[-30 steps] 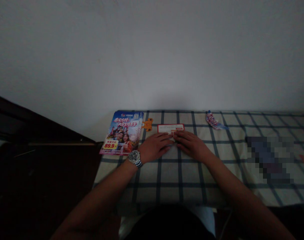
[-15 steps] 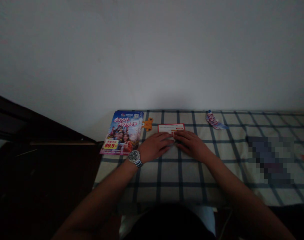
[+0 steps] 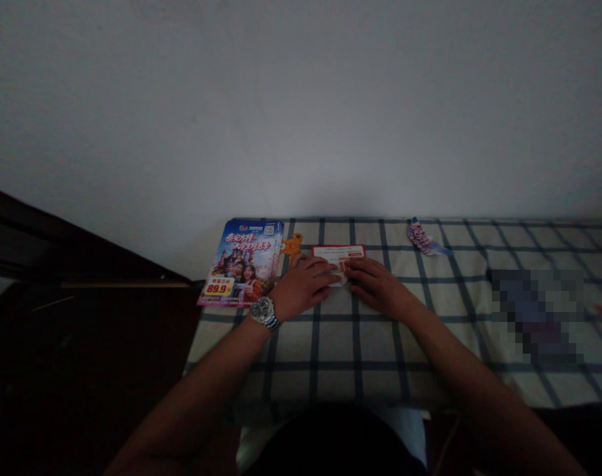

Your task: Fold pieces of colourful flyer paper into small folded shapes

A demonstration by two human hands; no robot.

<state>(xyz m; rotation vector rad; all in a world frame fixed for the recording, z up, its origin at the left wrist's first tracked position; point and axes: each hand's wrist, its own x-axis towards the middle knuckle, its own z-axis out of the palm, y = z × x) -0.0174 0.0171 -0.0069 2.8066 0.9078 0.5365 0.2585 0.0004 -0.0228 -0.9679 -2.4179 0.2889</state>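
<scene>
A white card with a red border (image 3: 338, 253) lies on the checked cloth (image 3: 360, 344), partly under my fingers. My left hand (image 3: 301, 287), with a metal watch on the wrist, lies on the card's left part, fingers stretched out flat. My right hand (image 3: 377, 284) rests palm down on the card's right part, fingers together and extended. The fingertips of both hands nearly meet over the card's lower edge. Nothing is gripped by either hand.
A colourful flyer stack (image 3: 244, 261) lies at the cloth's left end, with a small orange figure (image 3: 293, 246) beside it. A red-and-blue wrapper (image 3: 422, 239) lies at the back. A blurred patch (image 3: 536, 311) sits to the right. Dark furniture (image 3: 73, 311) stands at the left.
My left hand has shifted slightly up and left over the card, its wrist turning a little. My right hand has stayed almost where it was.
</scene>
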